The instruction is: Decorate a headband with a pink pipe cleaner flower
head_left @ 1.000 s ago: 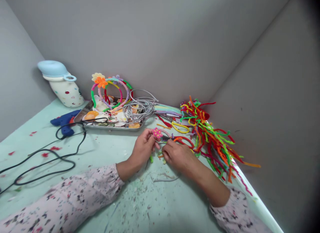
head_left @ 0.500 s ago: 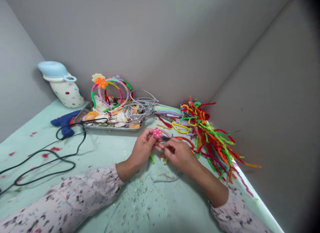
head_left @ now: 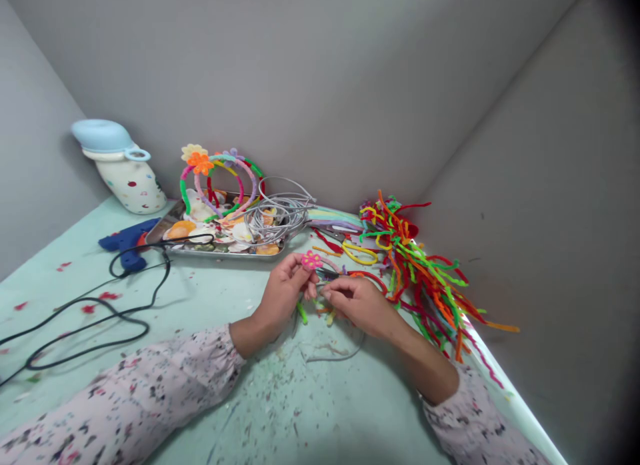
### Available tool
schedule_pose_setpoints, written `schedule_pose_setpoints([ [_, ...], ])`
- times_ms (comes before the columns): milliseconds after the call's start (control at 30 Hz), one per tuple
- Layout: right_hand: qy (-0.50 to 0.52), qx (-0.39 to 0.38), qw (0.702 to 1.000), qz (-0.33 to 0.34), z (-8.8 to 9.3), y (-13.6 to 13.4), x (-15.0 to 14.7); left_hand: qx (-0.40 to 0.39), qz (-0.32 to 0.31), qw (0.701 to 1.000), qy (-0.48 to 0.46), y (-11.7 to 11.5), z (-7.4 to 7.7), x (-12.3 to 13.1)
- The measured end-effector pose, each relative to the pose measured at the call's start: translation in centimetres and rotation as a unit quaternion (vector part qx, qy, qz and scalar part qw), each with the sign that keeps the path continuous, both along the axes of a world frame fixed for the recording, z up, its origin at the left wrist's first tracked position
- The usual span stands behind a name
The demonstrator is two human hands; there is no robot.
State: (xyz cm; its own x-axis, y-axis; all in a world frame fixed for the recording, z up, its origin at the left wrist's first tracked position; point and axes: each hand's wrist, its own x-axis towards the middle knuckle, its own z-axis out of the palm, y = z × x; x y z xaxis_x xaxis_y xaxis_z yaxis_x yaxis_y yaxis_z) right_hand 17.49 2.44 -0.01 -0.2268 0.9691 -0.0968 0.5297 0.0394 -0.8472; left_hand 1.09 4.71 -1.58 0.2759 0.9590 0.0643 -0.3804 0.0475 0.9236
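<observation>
My left hand [head_left: 283, 288] pinches a pink felt-like flower [head_left: 311, 260] with yellow dots between thumb and fingers. Close by on the right, the fingertips of my right hand [head_left: 357, 302] are closed on a thin grey wire [head_left: 321, 284], mostly hidden by the fingers. A length of grey wire [head_left: 333, 359] curves below the right hand, over the table. Dark blades of scissors [head_left: 329, 274] lie just behind the fingertips. Short green, orange and pale yellow pipe cleaner bits [head_left: 302, 313] lie under the hands.
A metal tray [head_left: 220, 254] at the back holds flowered hoops [head_left: 200, 164], coiled grey wire [head_left: 280, 212] and scraps. Left are a blue glue gun [head_left: 130, 244], its black cord [head_left: 140, 335] and a bottle [head_left: 131, 178]. Pipe cleaners [head_left: 425, 272] pile up by the right wall.
The left hand and flower have shifted slightly left and up, and the gap between the hands is a little wider. Grey wire now shows between them.
</observation>
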Motion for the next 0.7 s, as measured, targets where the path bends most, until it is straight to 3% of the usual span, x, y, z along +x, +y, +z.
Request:
schedule_pose_setpoints([
  [200, 0.071, -0.070, 0.995, 0.023, 1.1, -0.6, -0.9, -0.005, -0.028, 0.999, -0.024, -0.2, 0.1, 0.0],
  [700, 0.090, -0.076, 0.993, -0.023, 0.6, -0.7, -1.4, -0.001, -0.043, 0.999, -0.022, -0.5, 0.3, 0.1],
])
